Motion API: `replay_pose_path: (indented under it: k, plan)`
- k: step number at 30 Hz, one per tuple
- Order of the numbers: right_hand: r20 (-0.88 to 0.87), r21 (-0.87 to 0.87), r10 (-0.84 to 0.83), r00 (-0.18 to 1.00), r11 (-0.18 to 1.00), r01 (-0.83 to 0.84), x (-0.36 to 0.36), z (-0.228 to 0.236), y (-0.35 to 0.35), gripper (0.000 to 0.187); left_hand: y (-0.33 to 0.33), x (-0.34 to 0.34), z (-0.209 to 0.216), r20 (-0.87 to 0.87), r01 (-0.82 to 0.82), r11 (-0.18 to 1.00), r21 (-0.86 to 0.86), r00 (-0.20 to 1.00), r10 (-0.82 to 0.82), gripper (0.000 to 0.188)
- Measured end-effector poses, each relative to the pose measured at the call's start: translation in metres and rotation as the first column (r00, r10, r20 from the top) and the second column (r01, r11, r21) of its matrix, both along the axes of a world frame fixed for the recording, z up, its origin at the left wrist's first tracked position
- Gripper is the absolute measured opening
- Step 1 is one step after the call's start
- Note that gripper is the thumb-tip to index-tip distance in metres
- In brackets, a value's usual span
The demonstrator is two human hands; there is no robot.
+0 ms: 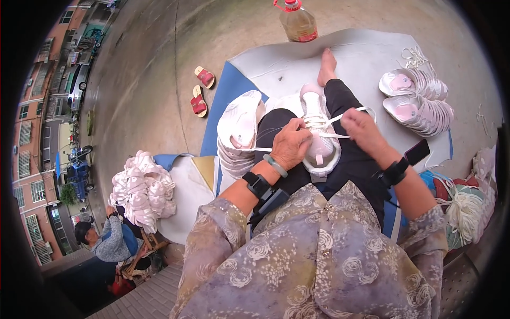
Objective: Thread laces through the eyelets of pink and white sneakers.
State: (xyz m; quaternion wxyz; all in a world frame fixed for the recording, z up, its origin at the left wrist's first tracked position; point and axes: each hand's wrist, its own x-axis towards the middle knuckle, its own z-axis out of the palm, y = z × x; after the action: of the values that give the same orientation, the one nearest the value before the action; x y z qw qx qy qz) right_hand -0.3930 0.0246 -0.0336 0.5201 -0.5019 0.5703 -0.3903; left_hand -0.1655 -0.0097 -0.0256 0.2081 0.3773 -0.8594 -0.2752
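Observation:
A white sneaker (324,157) with a pink lining lies on my lap between my thighs, partly laced. My left hand (291,142) is closed at its left side, fingers pinched on a white lace (260,149) whose end sticks out toward the left. Over the shoe's right side, my right hand (364,130) is closed on another stretch of white shoelace (342,116), which runs from the eyelets and loops past the fingers. Some of the right fingers are blurred. Both wrists wear black bands.
Stacked white shoes (236,159) stand beside my left leg; two more rows of shoes (417,106) lie far right. A pale heap of shoe parts (142,186), red slippers (198,102), a plastic jug (298,22) and a bundle of laces (467,212) surround the mat (366,50). Another person (114,242) sits lower left.

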Motion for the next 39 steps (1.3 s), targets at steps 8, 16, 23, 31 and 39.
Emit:
replay_pose_path:
  k: [8, 16, 23, 31, 39]
  plan:
    - [-0.386, -0.203, 0.076, 0.919, 0.965, -0.166, 0.035, 0.007, 0.01, 0.007, 0.0, 0.007, -0.003, -0.044, -0.034, 0.999, 0.034, 0.998, 0.035, 0.018]
    - [-0.758, -0.318, 0.07, 0.649, 0.829, -0.46, 0.041, 0.006, 0.012, 0.014, 0.0, 0.004, -0.005, -0.01, -0.018, 0.998, 0.058, 1.0, 0.019, 0.013]
    - [-0.78, -0.266, 0.061, 0.622, 0.868, -0.419, 0.039, 0.005, 0.012, 0.016, 0.003, 0.0, -0.008, 0.025, -0.034, 0.998, 0.044, 0.999, 0.033, 0.011]
    - [-0.828, -0.218, 0.09, 0.553, 0.858, -0.466, 0.042, 0.011, 0.01, 0.017, 0.0, -0.004, -0.009, 0.102, -0.034, 0.994, 0.099, 0.995, 0.024, 0.015]
    - [-0.847, -0.264, 0.022, 0.532, 0.85, -0.455, 0.042, 0.003, 0.016, 0.017, 0.0, -0.003, -0.013, 0.117, -0.032, 0.995, 0.093, 0.993, 0.021, 0.015]
